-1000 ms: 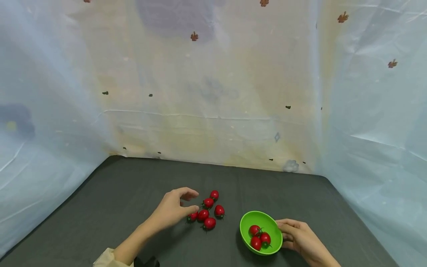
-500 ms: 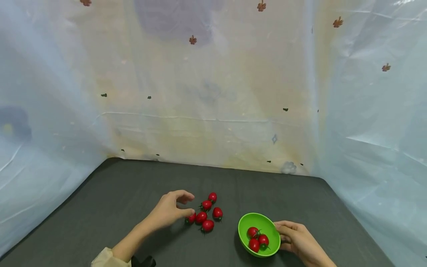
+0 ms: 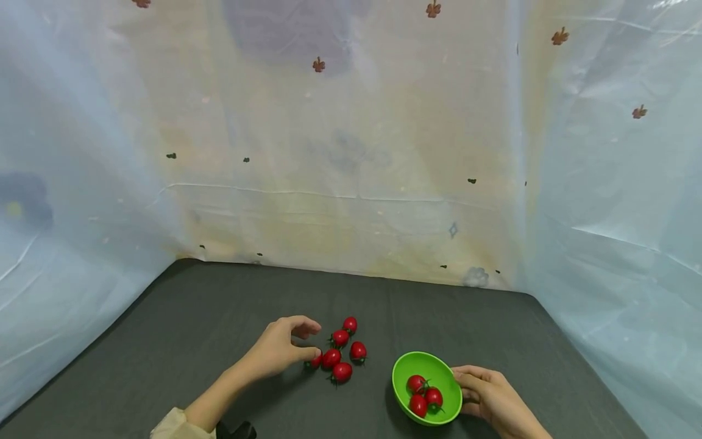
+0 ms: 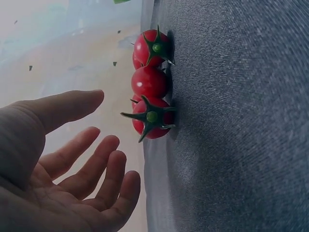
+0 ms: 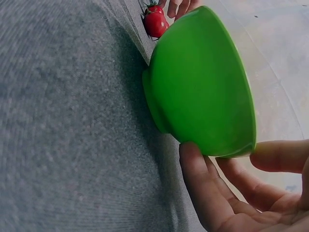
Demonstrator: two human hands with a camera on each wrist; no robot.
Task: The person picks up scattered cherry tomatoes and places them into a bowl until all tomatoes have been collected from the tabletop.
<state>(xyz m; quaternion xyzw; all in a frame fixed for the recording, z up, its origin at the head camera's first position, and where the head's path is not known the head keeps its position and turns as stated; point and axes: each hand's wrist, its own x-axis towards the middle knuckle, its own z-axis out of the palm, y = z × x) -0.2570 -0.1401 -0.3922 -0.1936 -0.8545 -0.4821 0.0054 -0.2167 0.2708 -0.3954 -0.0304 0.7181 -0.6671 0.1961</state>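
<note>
So the left hand (image 3: 280, 350) sits right next to a little cluster of small red cherry tomatoes with green stems (image 3: 341, 350) on the dark grey cloth-covered bench (image 3: 181, 317). Its fingers are loosely spread, thumb tip at the nearest tomato, nothing gripped as far as the wrist view shows. The right hand (image 3: 488, 396) steadies a glossy lime-green plastic bowl (image 3: 408, 366), fingers curled against its outer wall and rim. Three more tomatoes (image 3: 423, 393) are inside that bowl.

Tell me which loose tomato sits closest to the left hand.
The leftmost tomato of the cluster on the table, right at the left hand thumb tip; the others lie farther right.
</note>
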